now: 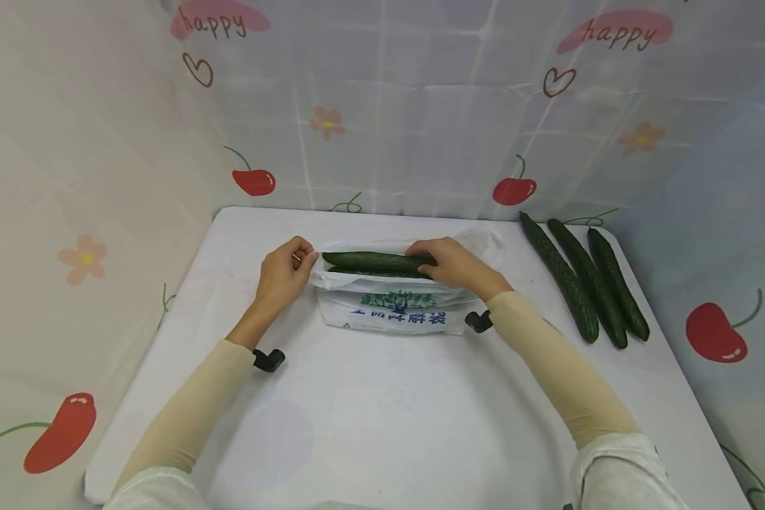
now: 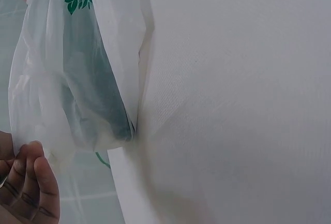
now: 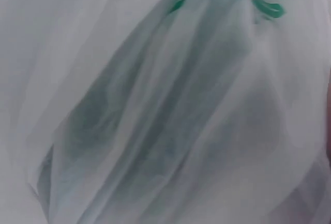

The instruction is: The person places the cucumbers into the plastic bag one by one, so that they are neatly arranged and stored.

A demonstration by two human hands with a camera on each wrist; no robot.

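A white plastic bag (image 1: 344, 308) with a green tree print lies at the middle of the table, its mouth spread wide. Inside the mouth a dark green cucumber (image 1: 370, 261) rests lengthwise, with another cucumber's edge showing just below it. My right hand (image 1: 452, 265) grips the upper cucumber's right end. At the bag's left edge my left hand (image 1: 283, 276) pinches the plastic between thumb and fingers; the left wrist view also shows these fingers (image 2: 46, 185) at the film. Dark cucumber shapes show through the bag (image 3: 289, 131) in the right wrist view.
Three more cucumbers (image 1: 561, 280) lie side by side at the table's right rear. The white table (image 1: 370, 418) meets a printed curtain (image 1: 421, 134) at the back, with printed sheets on both sides. A pale object's edge (image 1: 341, 506) peeks in at the bottom.
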